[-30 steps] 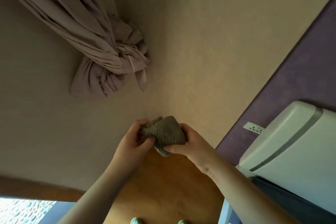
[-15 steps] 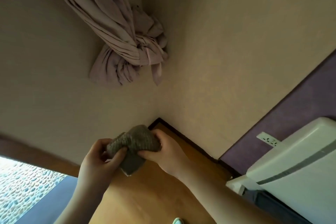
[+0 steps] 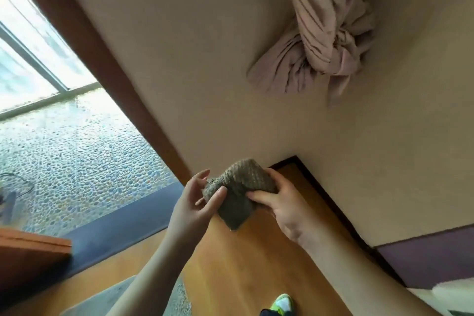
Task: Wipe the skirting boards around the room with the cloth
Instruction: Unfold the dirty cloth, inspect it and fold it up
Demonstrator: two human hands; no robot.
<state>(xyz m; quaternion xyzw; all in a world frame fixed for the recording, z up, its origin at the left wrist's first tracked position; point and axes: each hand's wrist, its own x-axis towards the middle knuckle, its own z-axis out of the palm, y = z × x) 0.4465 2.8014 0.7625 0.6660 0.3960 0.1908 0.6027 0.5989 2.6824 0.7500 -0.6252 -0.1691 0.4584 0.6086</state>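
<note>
The wiping itself looks not yet begun here: the cloth is up in the air, bunched between both hands, and touches no board. The right hand grips the cloth's upper bundle, thumb laid across its near face and fingers curled round its far side. The left hand pinches the cloth's left end between thumb and forefinger, the other fingers loosely spread. A loose corner hangs just below the right thumb. This reads as folding or gathering the cloth into a pad before use.

The skirting board runs as a dark strip where the wall meets the wooden floor, its corner just beyond the right hand's fingertips and well below them. Whether any stretch is already clean cannot be told. What remains, by my reading, is all the visible run: crouching, then pressing the cloth along it. A knotted curtain hangs above the fingers
</note>
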